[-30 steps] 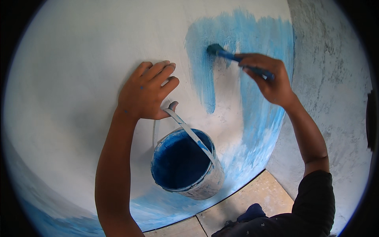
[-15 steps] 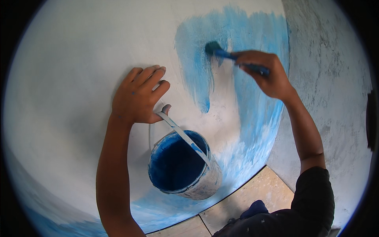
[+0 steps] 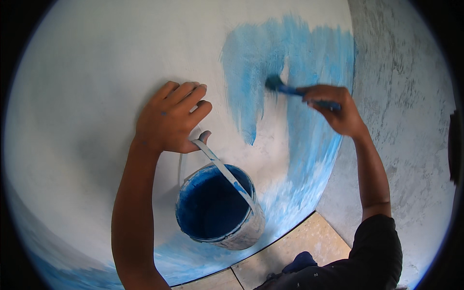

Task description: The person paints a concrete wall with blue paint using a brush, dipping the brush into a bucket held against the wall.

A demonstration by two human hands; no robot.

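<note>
My right hand [image 3: 342, 110] grips the blue handle of a paintbrush [image 3: 289, 90]. The dark bristles, a little blurred, meet the wall at the edge of a streaky light-blue painted patch [image 3: 251, 53]. To the left, my left hand [image 3: 169, 118] rests its partly bent fingers against the white wall [image 3: 87, 96]. The white handle of a paint bucket [image 3: 249, 231] hangs from this hand, hooked at the thumb. The bucket tilts so that its mouth faces me. Dark blue paint coats its inside, and blue smears mark its rim and handle.
A rough grey wall [image 3: 401, 96] meets the painted wall at a corner on the right. Pale floor tiles [image 3: 290, 241] with paint specks lie below. Blue and white strokes [image 3: 198, 258] run along the wall's lower part. A dark object [image 3: 455, 147] shows at the right rim.
The brush and my right hand have moved down and slightly right across the wall. My left hand stays at the wall with the bucket. The view has shifted a little.
</note>
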